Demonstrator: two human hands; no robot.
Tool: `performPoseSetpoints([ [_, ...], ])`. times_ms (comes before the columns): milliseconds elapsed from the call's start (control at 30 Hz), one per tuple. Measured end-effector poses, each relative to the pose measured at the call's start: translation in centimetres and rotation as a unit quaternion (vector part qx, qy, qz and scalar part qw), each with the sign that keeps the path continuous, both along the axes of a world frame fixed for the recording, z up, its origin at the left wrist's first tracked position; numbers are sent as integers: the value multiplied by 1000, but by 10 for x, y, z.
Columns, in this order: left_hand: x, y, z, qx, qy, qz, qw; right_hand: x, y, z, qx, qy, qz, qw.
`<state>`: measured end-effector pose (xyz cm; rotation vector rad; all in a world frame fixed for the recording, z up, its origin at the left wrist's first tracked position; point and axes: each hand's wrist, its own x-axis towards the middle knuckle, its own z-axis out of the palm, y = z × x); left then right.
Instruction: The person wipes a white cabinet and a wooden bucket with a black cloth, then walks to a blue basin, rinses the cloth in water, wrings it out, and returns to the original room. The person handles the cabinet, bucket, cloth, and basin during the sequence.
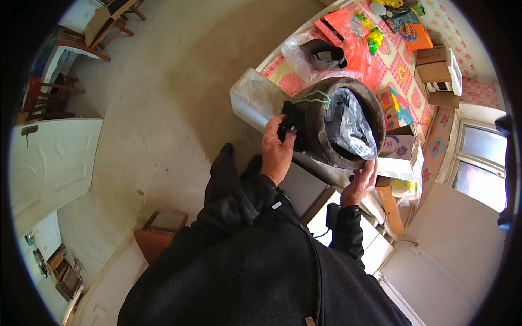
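Clamping crumpled black bundle (pixel 290 125) with fingers of left hand (pixel 277 152); touching near rim of round dark-brown jar (pixel 315 133) with right hand (pixel 360 186) in indiscernible grip.

Dark brown pot (pixel 314 129) (green string (pixel 315 100))

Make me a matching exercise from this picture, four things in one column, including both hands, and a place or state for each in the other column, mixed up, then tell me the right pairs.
Column one
1. Left hand
2. Right hand
3. Dark round pot
4. White panelled door

Column two
A. at the left side of the picture
B. has crumpled clear plastic in its mouth
C. holds a black bundle
D. at the pot's lower edge in the picture

Right pairs: 1-C, 2-D, 3-B, 4-A.
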<state>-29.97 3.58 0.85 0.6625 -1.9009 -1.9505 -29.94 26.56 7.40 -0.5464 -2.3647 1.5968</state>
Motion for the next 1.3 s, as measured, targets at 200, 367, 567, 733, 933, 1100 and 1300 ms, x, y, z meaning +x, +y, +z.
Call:
performPoseSetpoints([
  [200,-12,-6,-36,30,-67,-2,997,-3,-17,6,-65,12,-53,996],
  [367,-22,-43,-75,70,-167,-112,977,-2,-15,5,-44,16,-58,997],
  [567,-30,-111,-50,81,-174,-109,975,-3,-17,3,-33,4,-85,996],
  [733,-55,-136,-2,-81,-110,-252,958,-3,-21,0,17,30,-87,996],
  [933,-92,-128,11,-258,19,-364,895,5,-15,-7,107,33,-51,992],
  [1100,-102,-115,7,-272,35,-362,891,12,-6,-19,240,41,-36,969],
  [1300,-124,-118,32,-172,57,-385,905,8,-11,-22,224,58,-77,970],
])
